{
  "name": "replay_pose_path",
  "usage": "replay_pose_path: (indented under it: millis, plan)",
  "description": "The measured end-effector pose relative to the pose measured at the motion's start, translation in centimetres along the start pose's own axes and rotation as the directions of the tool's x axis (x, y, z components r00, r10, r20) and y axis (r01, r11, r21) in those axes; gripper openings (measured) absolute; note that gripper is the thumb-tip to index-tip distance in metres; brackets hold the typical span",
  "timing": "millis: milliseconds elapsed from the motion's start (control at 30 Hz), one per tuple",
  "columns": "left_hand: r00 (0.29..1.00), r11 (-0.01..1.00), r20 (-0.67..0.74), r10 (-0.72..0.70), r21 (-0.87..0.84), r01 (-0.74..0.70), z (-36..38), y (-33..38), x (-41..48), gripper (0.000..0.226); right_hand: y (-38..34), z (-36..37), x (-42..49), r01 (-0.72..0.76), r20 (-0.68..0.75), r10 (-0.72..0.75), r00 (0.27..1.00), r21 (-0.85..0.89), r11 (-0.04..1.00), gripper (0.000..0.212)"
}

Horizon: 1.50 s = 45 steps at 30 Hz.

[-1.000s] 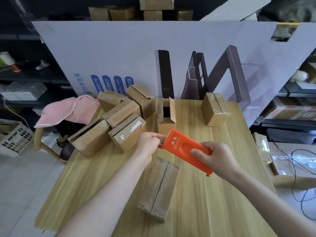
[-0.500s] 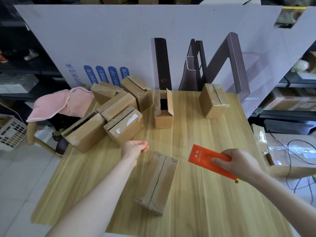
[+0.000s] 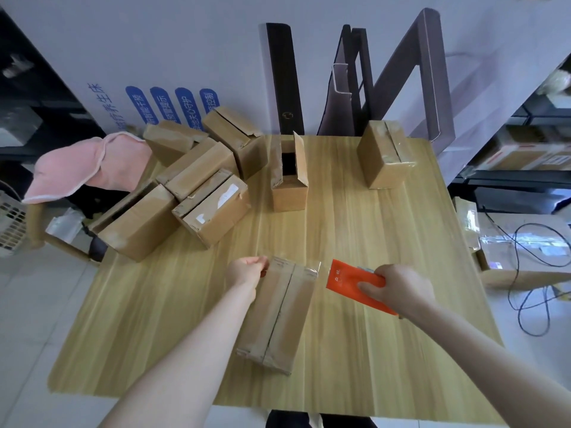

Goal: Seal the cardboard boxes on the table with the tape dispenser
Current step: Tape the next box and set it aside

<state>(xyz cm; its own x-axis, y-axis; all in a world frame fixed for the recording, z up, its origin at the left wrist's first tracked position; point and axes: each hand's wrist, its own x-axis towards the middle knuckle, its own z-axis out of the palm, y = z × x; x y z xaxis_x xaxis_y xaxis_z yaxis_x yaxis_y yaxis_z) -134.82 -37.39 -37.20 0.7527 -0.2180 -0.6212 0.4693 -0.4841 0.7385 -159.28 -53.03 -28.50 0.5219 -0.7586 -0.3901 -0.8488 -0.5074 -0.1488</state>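
Tape spans the box's 12 o'clock end, left hand pinching it, right hand gripping the dispenser; pressing it down probably comes next

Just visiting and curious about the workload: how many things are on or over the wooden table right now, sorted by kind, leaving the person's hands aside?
Cardboard boxes: 8
Orange tape dispenser, held over the table: 1
Total: 9
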Motion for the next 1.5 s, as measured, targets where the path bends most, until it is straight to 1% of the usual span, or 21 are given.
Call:
replay_pose_path:
  millis: [100,167,233,300,333,400,467,500,533,567,633,733,867,933,1000,1067,1133,1200,1300,1400,1500]
  plan:
    - [0.999,0.997,-0.039,0.004,0.078,-0.001,0.7,-0.7,0.0,0.024,-1.0,1.1,0.3,0.031,-0.044,-0.033,0.998,-0.050,0.998,0.039]
    - [0.999,0.977,-0.046,0.024,0.211,-0.014,0.9,-0.9,-0.3,0.030,-1.9,1.6,0.3,0.039,-0.064,-0.043,0.997,-0.064,0.997,0.040]
    - [0.999,0.950,-0.046,0.004,0.313,0.011,1.2,-0.9,-0.7,0.034,-2.5,1.8,0.2,0.034,-0.086,-0.039,0.996,-0.070,0.997,0.040]
    - [0.996,0.940,-0.090,0.022,0.340,0.010,1.1,-0.9,-1.0,0.036,-2.8,1.8,0.0,0.024,-0.107,-0.031,0.994,-0.068,0.997,0.038]
    - [0.988,0.944,-0.123,0.089,0.328,-0.044,1.0,-1.0,-1.3,0.034,-2.8,1.7,-0.1,0.020,-0.113,-0.028,0.993,-0.065,0.998,0.038]
    - [0.952,0.931,-0.126,0.280,0.276,-0.238,0.7,-1.5,-2.1,0.025,-3.0,1.7,-0.2,0.017,-0.117,-0.025,0.993,-0.068,0.998,0.037]
    - [0.920,0.884,0.001,0.393,0.273,-0.378,0.8,-1.9,-3.0,0.025,-3.3,1.5,-0.2,0.019,-0.106,-0.028,0.994,-0.080,0.997,0.036]
    - [0.916,0.872,0.078,0.393,0.286,-0.398,0.9,-2.2,-3.3,0.024,-3.6,1.3,-0.1,0.021,-0.097,-0.030,0.995,-0.088,0.996,0.036]
    - [0.913,0.861,0.138,0.384,0.303,-0.408,1.0,-2.5,-3.3,0.030,-3.9,1.1,-0.1,0.023,-0.090,-0.032,0.995,-0.099,0.995,0.037]
    - [0.912,0.853,0.167,0.376,0.323,-0.411,0.9,-2.6,-3.2,0.040,-4.2,0.9,0.0,0.028,-0.086,-0.038,0.996,-0.116,0.993,0.039]
    - [0.912,0.858,0.189,0.363,0.313,-0.407,0.8,-2.8,-2.8,0.047,-4.8,0.6,0.2,0.037,-0.090,-0.050,0.995,-0.150,0.988,0.041]
    - [0.910,0.861,0.213,0.356,0.303,-0.408,0.8,-2.9,-2.7,0.047,-5.9,0.6,0.1,0.032,-0.113,-0.053,0.992,-0.176,0.984,0.041]
    - [0.912,0.877,0.186,0.366,0.260,-0.404,1.2,-2.8,-3.0,0.045,-7.3,0.5,0.5,0.018,-0.126,-0.042,0.991,-0.183,0.983,0.041]
    - [0.912,0.877,0.171,0.373,0.257,-0.406,1.3,-2.7,-3.2,0.043,-7.8,0.7,0.9,0.034,-0.123,-0.058,0.991,-0.192,0.981,0.035]
    - [0.914,0.879,0.160,0.373,0.255,-0.404,1.4,-2.7,-3.2,0.041,-8.5,1.3,1.3,0.083,-0.095,-0.106,0.990,-0.220,0.972,0.017]
    - [0.914,0.888,0.165,0.371,0.227,-0.401,1.3,-2.6,-3.3,0.039,-9.3,2.1,1.5,0.109,-0.038,-0.122,0.992,-0.255,0.961,0.019]
    - [0.917,0.910,0.177,0.357,0.157,-0.385,1.3,-2.5,-3.3,0.035,-9.2,2.7,1.7,0.076,-0.001,-0.077,0.997,-0.200,0.977,0.017]
    - [0.921,0.923,0.171,0.350,0.103,-0.370,1.3,-2.4,-3.3,0.030,-8.2,2.9,1.9,0.029,-0.004,-0.030,1.000,-0.110,0.994,0.027]
    - [0.936,0.937,0.131,0.327,0.083,-0.339,1.4,-2.5,-3.3,0.025,-6.5,2.1,1.9,-0.015,-0.050,0.010,0.999,-0.099,0.995,0.037]
    - [0.962,0.962,0.035,0.271,0.023,-0.272,1.5,-2.8,-3.4,0.023,-5.4,0.2,1.6,-0.050,-0.158,0.038,0.987,-0.071,0.996,0.040]
    - [0.958,0.963,-0.097,0.271,0.026,-0.270,1.4,-3.9,-4.1,0.022,-5.2,-1.7,1.1,-0.043,-0.241,0.067,0.968,0.103,0.994,0.046]
